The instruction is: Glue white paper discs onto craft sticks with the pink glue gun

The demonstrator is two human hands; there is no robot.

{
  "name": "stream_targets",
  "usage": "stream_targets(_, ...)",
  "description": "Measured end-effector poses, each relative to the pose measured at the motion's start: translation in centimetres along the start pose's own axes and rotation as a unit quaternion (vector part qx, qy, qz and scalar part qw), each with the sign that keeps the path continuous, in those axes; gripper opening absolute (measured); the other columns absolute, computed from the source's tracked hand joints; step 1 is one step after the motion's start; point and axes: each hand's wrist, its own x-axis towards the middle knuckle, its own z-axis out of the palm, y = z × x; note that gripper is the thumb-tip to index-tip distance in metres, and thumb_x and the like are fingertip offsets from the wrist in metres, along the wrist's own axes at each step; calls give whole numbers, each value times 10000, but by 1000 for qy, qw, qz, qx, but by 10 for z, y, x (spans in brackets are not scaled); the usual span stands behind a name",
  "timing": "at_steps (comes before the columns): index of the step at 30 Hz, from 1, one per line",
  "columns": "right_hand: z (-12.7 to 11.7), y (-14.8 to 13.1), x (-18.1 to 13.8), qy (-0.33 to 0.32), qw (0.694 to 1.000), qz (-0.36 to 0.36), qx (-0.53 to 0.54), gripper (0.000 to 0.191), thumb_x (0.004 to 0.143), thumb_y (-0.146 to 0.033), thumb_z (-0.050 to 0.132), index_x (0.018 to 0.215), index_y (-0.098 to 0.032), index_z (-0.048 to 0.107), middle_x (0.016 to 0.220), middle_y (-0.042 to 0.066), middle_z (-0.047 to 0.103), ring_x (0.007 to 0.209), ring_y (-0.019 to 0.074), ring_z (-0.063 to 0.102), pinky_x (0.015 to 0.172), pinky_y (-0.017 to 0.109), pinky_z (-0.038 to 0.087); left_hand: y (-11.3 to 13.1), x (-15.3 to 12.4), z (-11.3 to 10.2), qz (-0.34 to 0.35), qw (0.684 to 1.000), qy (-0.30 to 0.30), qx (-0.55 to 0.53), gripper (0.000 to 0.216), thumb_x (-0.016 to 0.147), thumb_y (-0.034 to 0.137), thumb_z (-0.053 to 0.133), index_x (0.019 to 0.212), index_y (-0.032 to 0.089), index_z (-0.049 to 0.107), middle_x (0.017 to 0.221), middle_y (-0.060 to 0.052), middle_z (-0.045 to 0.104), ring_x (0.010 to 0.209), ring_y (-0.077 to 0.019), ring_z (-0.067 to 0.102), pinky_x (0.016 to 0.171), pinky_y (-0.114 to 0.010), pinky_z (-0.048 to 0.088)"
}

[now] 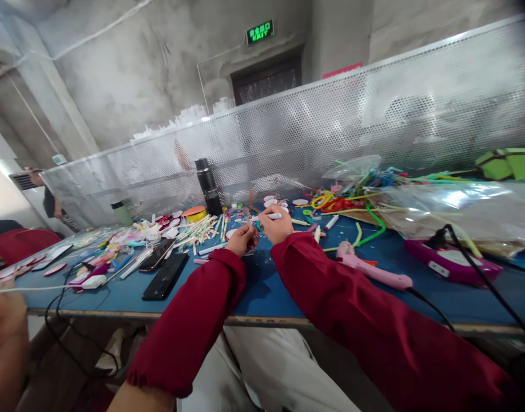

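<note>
Both my arms in dark red sleeves reach over a blue table (262, 297). My right hand (276, 224) is closed around a white stick-like piece (266, 217) that lies across its fingers. My left hand (241, 239) is pinched shut just beside it, on something too small to make out. The two hands almost touch above the table's middle. White sticks (202, 229) and small round pieces lie scattered just beyond them.
A pink glue gun (369, 269) with a black cord lies right of my hands, two dark phones (163, 269) to the left. A black flask (209, 186) stands behind. Coloured pipe cleaners (348, 200) and plastic bags fill the right. Another person's hand (5, 309) shows at far left.
</note>
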Motion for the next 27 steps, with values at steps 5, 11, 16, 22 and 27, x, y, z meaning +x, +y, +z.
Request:
stream_targets(5,1,0,-1,-12,1000,15,2,111,664,-236,568,581,-217,498,520,-37,473,519,125,433,498,270,342,0,0,0,-1,1000,4,-4,388,792,564,580,809,185,501,549,43,544,399,-71,434,394,-198,258)
stream_targets(11,1,2,0,1,1000,-12,-1,119,673,-241,563,576,-216,498,531,-37,489,530,126,451,519,269,357,4,-1,2,-7,1000,6,0,371,804,556,574,804,192,500,571,35,563,408,-75,429,402,-203,244)
stream_targets(16,2,3,-1,-5,1000,-2,3,116,676,-245,570,586,-218,502,527,-38,490,527,125,450,515,267,358,3,-2,2,-4,1000,7,7,365,813,551,561,810,190,503,575,32,571,407,-75,431,403,-204,252)
stream_targets(22,2,6,1,8,1000,-18,4,125,679,-256,554,578,-214,493,538,-35,492,538,127,452,526,271,354,0,0,0,4,1000,6,1,394,794,574,575,815,187,506,595,27,584,407,-73,437,383,-200,219)
stream_targets(27,1,2,-1,-10,1000,9,7,105,689,-260,558,609,-213,508,533,-35,484,530,127,445,520,276,345,4,-2,2,-7,1000,11,7,396,790,577,580,810,189,505,596,22,591,411,-76,449,378,-201,211)
